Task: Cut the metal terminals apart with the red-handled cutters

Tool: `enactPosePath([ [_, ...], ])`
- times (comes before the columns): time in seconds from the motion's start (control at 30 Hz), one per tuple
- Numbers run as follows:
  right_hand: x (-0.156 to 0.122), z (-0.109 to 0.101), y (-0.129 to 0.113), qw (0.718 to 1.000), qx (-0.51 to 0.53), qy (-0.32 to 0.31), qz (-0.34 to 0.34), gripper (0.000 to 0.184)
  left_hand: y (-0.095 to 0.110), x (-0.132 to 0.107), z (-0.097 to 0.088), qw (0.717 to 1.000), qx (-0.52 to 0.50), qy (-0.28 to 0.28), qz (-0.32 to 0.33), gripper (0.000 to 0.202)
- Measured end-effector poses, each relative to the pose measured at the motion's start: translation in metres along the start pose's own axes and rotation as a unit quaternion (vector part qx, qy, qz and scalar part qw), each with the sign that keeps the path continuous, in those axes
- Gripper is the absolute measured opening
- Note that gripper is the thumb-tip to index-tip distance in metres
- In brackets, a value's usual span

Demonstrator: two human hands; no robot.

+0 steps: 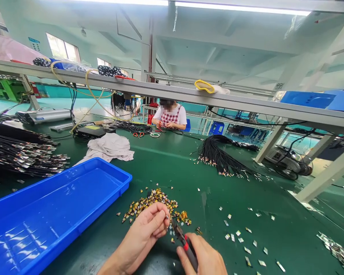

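Observation:
My left hand (pixel 150 225) is pinched closed on a tiny part at its fingertips, too small to name. In my right hand (pixel 204 254) are diagonal cutting pliers (pixel 187 244) with dark grips and red accents. Their jaws point up and left, close by the left fingertips; whether they touch the small part I cannot make out. Just beyond both hands lies a heap of small amber and silver pieces (pixel 151 200) on the green tabletop (pixel 166 168).
A blue tray (pixel 51 206) stands at the left, with bundled black cables (pixel 20 151) behind it. A white cloth (pixel 110 147) lies beyond. More cables (pixel 220 152) sit at the far right. Small metal pieces (pixel 246 250) are scattered rightward. Across the table sits a person (pixel 170 114).

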State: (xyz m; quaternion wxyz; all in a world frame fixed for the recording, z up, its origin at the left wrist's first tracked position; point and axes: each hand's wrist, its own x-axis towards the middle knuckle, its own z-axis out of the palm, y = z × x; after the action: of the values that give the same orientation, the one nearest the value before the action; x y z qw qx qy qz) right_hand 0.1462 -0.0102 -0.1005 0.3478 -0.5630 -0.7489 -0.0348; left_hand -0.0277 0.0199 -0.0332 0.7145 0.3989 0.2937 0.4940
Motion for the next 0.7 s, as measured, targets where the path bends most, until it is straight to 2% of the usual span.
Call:
enactPosePath([
  [0.47, -0.001, 0.000, 0.011, 0.993, -0.065, 0.054, -0.082, 0.052, 0.000, -0.002, -0.001, 1.000, 0.002, -0.024, -0.014, 0.016],
  [0.7, -0.002, -0.002, 0.012, 0.997, -0.042, 0.000, -0.071, 0.057, 0.004, -0.002, 0.001, 0.999, 0.008, -0.025, -0.023, 0.018],
])
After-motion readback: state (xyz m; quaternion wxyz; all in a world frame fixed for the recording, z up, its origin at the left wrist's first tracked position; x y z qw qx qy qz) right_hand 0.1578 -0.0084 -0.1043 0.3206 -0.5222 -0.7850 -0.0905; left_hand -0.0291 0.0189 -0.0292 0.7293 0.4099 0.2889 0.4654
